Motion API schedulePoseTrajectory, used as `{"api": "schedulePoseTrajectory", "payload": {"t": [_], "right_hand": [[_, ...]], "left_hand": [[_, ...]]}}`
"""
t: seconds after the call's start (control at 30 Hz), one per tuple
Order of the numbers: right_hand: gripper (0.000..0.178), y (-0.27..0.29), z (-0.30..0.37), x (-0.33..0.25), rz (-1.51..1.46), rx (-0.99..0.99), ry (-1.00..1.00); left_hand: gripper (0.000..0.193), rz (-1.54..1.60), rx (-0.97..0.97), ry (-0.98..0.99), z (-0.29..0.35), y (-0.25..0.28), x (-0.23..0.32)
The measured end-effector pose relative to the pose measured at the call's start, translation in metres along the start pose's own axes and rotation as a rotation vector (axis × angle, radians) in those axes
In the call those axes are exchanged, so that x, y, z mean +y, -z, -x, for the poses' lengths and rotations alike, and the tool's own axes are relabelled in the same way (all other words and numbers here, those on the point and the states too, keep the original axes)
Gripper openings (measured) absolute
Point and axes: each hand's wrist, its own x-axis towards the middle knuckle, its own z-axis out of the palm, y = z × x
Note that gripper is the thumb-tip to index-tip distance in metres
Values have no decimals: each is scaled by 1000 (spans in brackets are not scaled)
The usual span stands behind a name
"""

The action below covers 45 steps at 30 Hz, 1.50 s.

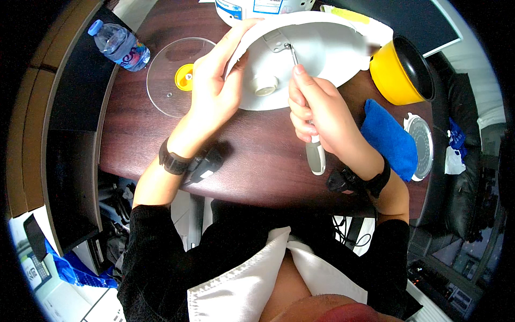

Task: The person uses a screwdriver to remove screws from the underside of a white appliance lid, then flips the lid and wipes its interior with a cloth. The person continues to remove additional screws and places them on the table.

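Observation:
A white bowl-shaped shell (327,51) with a pale, shiny hollow inside is tilted toward me at the far side of the table. Inside it are a short round cup-like part (265,86) and a small plate with holes (276,41). My left hand (217,78) grips the shell's left rim, thumb inside and fingers around the outside. My right hand (316,107) is closed around a screwdriver-like tool (316,156) with a grey-and-white handle. Its thin metal shaft reaches into the shell, with the tip at the small plate. Whether the tip touches a screw is too small to tell.
A clear lid with a yellow knob (184,78) lies left, near a water bottle (120,45). On the right are a yellow pot (394,75), blue cloth (389,137) and round perforated tray (421,145). Behind stand a white labelled container (244,11) and a dark screen (424,21).

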Motion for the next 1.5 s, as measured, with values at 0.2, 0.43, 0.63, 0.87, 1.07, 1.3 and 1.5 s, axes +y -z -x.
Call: {"api": "schedulePoseTrajectory", "payload": {"t": [0.2, 0.43, 0.63, 0.87, 1.07, 1.3, 1.5], "right_hand": [[43, -3, 1, 2, 42, 24, 27], [44, -1, -4, -1, 294, 94, 79], [47, 17, -3, -23, 1371, 380, 475], [34, 19, 12, -48, 2042, 536, 797], [36, 33, 11, -44, 1728, 379, 875], [42, 18, 11, -18, 188, -94, -26], [42, 11, -2, -10, 67, -95, -41]], "left_hand": [[49, -27, 37, -73, -2, -3, 0], [50, -40, 18, -48, -1, 1, 2], [53, -56, 26, -68, 2, 1, 2], [55, -33, -3, -66, 1, 2, 4], [56, -49, -22, -54, 2, 1, 7], [50, -24, 24, -34, 0, 0, 4], [48, -8, 24, 4, 0, 0, 4]]}}
